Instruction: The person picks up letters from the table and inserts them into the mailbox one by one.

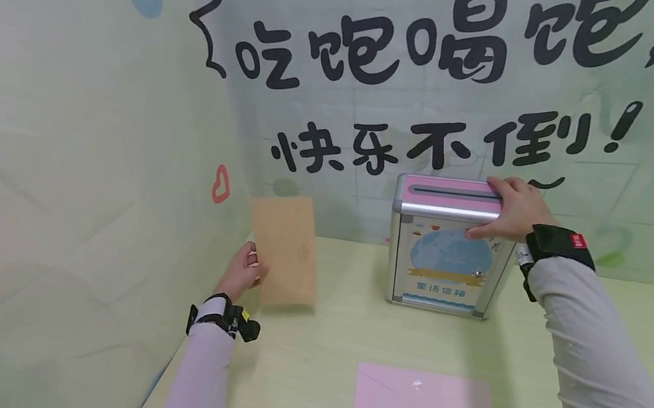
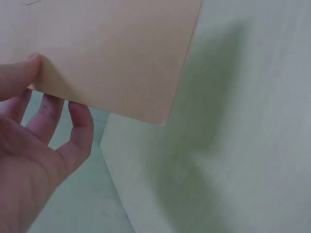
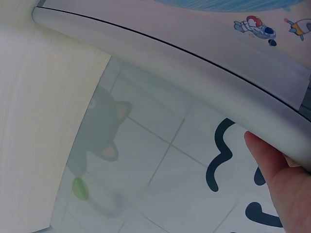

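Note:
My left hand (image 1: 242, 269) pinches the lower left edge of a brown envelope (image 1: 286, 251) and holds it upright above the table near the left wall; in the left wrist view the thumb (image 2: 17, 73) lies on the brown envelope (image 2: 112, 53) with the fingers behind it. My right hand (image 1: 513, 209) grips the right end of the pink slotted top of a small metal letter box (image 1: 446, 251) standing at the back of the table. In the right wrist view the box's grey side (image 3: 194, 63) fills the top, with my fingers (image 3: 274, 177) curled round its edge.
A pink envelope (image 1: 425, 407) lies flat on the pale wooden table (image 1: 311, 369) in front of the box. Painted walls (image 1: 48, 147) close the left side and the back. The table's left edge (image 2: 114, 179) runs beside the wall.

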Available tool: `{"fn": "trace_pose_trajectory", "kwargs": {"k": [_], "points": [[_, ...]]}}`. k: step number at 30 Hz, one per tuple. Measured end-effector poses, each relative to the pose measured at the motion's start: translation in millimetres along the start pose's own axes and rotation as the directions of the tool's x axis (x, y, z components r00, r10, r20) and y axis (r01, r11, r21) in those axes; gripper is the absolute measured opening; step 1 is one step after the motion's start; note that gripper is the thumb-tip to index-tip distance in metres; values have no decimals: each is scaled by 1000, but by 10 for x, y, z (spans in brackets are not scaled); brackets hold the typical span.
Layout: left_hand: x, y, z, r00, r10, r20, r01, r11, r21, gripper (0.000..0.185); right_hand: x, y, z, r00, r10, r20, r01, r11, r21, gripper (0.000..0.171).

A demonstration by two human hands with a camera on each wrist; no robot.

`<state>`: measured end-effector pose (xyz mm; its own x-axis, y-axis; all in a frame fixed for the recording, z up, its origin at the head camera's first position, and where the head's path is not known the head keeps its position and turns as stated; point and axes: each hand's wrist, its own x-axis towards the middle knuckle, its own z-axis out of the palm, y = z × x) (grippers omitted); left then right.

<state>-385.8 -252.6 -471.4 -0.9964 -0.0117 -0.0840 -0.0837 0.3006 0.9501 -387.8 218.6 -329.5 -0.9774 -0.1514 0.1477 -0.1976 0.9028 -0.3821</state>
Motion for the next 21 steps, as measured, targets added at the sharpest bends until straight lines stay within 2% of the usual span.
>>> {"fn": "trace_pose_trajectory", "kwargs": {"k": [5,12,21], "points": [[18,151,-6,998,56,-20,-58,995,-84,38,14,12,18,1000,-8,-2,8,1000,0,105],[58,313,14,997,79,-15,-81,976,-202,47,13,25,16,1000,-16,-3,16,1000,3,105],[111,538,-11,989,141,-44,-147,953,-264,45,7,-1,7,1000,0,2,0,1000,13,105]]}}
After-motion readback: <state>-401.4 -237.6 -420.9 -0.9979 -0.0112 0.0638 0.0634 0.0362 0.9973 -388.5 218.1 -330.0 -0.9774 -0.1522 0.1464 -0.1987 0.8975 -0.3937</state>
